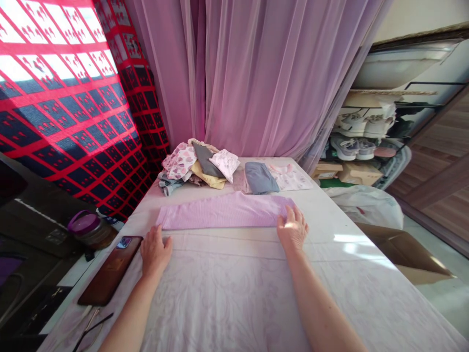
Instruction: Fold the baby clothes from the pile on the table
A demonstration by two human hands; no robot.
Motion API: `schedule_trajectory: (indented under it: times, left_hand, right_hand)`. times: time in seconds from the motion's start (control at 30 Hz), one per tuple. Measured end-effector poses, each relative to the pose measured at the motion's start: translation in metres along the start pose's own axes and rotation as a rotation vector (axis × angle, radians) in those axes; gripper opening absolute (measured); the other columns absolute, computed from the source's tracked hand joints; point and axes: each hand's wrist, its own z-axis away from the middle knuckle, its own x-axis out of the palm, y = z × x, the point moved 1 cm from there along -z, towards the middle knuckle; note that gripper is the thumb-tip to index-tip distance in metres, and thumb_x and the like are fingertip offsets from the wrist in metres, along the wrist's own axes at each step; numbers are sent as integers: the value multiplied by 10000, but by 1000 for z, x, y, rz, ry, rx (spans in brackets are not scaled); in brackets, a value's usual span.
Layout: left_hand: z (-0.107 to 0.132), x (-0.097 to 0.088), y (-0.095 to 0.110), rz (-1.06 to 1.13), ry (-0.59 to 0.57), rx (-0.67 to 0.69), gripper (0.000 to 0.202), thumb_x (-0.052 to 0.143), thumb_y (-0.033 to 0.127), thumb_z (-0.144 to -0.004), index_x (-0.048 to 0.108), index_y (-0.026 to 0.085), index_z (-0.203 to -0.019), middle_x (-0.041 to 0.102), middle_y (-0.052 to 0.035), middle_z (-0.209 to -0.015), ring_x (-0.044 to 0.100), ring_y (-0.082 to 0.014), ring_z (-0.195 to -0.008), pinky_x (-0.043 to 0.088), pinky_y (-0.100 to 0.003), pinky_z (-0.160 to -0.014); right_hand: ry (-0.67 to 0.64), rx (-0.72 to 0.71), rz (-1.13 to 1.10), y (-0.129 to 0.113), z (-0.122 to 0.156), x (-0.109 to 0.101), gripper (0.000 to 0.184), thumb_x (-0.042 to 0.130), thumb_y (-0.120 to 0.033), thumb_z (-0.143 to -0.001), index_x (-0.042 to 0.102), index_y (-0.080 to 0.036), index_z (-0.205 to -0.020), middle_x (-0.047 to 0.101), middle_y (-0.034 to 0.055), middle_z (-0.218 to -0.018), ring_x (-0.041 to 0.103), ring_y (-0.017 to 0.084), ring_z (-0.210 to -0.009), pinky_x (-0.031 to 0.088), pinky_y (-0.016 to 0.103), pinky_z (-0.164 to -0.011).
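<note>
A lilac ribbed garment [223, 211], folded into a long strip, lies across the table. My right hand [292, 229] rests flat on its lower right edge, holding nothing. My left hand [156, 252] lies palm down on the pale sheet [227, 298], its fingertips at the strip's lower left edge. Beyond the strip sit a loose pile of clothes [198, 166], a folded grey garment [261, 177] and a pale pink printed garment [289, 177].
A phone in a brown case [110, 269] and a purple-lidded jar [90, 230] lie along the table's left side. Sheer lilac curtains [256, 73] hang behind it. To the right are a shoe rack [353, 142], a white sack [366, 208] and a cardboard box [403, 252].
</note>
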Motion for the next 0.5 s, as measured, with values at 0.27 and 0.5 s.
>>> schedule_trajectory:
  times: [0.27, 0.5]
  left_hand:
    - [2, -2, 3, -43, -1, 21, 489, 431, 318, -919, 512, 146, -1369, 448, -209, -1471, 443, -323, -1347, 350, -535, -1103]
    - [5, -3, 7, -77, -13, 15, 461, 426, 293, -922, 535, 152, -1347, 417, -206, -1494, 438, -305, -1357, 338, -511, -1114]
  right_hand:
    - [-47, 271, 40, 21, -26, -1, 556, 494, -457, -876, 558, -151, -1336, 623, 206, -1192, 553, 365, -1126, 422, 497, -925]
    - [-148, 321, 43, 38, -46, 7, 380, 514, -363, -876, 643, -208, -1198, 627, 151, -1124, 594, 304, -1030, 445, 405, -842]
